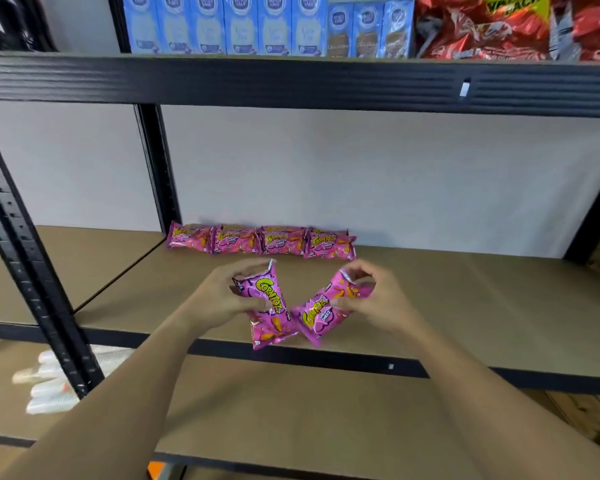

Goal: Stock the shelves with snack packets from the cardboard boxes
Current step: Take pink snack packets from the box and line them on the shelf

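Each of my hands holds one pink snack packet over the front half of the middle shelf [465,306]. My left hand [219,296] grips the left packet [269,310] by its upper end, and the packet hangs tilted. My right hand [374,299] grips the right packet [326,311] at its upper right end. The lower corners of the two packets nearly touch. A row of several matching pink packets [260,240] stands along the back wall of the same shelf. No cardboard box is in view.
Blue milk cartons [222,26] and red bags [499,29] fill the shelf above. A black upright post [32,258] stands at the left, with white cups [49,386] lying low behind it. A lower brown shelf [291,410] lies beneath my arms.
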Demonstrator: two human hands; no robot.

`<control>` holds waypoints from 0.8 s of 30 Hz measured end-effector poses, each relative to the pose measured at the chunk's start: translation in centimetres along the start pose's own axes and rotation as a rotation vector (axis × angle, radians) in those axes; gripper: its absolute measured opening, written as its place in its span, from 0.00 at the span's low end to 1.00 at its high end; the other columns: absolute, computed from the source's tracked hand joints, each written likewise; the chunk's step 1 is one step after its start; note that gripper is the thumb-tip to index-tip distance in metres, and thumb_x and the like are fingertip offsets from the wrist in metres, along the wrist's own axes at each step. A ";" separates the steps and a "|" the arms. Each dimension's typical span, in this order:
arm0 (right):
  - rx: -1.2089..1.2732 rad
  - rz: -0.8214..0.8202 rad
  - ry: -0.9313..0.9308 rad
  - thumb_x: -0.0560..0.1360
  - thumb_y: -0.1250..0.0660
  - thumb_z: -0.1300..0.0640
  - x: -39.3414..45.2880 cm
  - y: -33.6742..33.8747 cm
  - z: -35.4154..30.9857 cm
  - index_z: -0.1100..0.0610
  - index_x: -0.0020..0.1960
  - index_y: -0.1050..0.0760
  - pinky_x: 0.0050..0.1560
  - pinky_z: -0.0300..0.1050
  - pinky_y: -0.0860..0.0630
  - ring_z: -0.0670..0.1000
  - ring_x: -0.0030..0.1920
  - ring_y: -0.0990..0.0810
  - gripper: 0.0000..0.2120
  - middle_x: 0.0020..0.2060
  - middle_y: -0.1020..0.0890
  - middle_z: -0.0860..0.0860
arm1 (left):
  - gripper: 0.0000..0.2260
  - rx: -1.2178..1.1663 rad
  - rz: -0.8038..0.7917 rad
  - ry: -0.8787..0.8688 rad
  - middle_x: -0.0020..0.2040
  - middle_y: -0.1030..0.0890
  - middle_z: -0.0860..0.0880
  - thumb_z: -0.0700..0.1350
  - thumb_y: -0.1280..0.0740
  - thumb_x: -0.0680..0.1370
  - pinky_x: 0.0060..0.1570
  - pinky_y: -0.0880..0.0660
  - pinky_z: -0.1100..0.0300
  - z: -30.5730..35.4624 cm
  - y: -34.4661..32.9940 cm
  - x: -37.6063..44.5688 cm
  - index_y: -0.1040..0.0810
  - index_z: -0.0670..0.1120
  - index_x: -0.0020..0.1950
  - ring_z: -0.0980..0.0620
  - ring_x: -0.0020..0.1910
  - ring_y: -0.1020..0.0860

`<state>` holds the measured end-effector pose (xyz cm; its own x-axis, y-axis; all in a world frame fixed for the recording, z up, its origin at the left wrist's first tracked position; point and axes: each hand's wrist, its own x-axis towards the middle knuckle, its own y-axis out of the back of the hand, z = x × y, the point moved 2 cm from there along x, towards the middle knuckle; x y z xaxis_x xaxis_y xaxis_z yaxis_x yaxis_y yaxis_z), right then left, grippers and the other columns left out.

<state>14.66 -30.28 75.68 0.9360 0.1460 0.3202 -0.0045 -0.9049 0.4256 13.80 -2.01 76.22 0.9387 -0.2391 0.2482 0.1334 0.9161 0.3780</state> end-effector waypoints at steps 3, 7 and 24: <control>0.024 0.032 -0.020 0.62 0.17 0.55 0.4 0.5 0.8 0.51 0.47 0.26 0.51 0.55 0.19 0.57 0.48 0.19 0.21 0.46 0.18 0.52 | 0.29 -0.018 0.082 -0.012 0.52 0.16 0.47 0.40 0.18 0.65 0.55 0.21 0.51 -0.5 0.7 0.6 0.24 0.53 0.62 0.49 0.54 0.17; 0.037 0.073 -0.028 0.66 0.18 0.55 1.0 0.8 1.4 0.42 0.53 0.25 0.53 0.47 0.20 0.52 0.49 0.18 0.22 0.46 0.17 0.49 | 0.27 -0.034 0.116 -0.042 0.46 0.16 0.42 0.43 0.19 0.67 0.57 0.23 0.50 -1.2 0.9 1.3 0.29 0.50 0.60 0.43 0.47 0.17; 0.015 0.195 -0.070 0.68 0.21 0.64 9.2 0.8 8.8 0.55 0.46 0.24 0.32 0.32 0.27 0.45 0.33 0.24 0.13 0.39 0.19 0.57 | 0.16 -0.035 0.273 -0.011 0.34 0.32 0.49 0.44 0.20 0.69 0.40 0.34 0.55 -9.7 0.5 11.6 0.20 0.54 0.53 0.50 0.34 0.33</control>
<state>26.41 -33.20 71.52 0.9401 -0.0604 0.3356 -0.1835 -0.9191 0.3488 27.81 -1.21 70.61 0.9378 0.0148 0.3468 -0.1131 0.9576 0.2650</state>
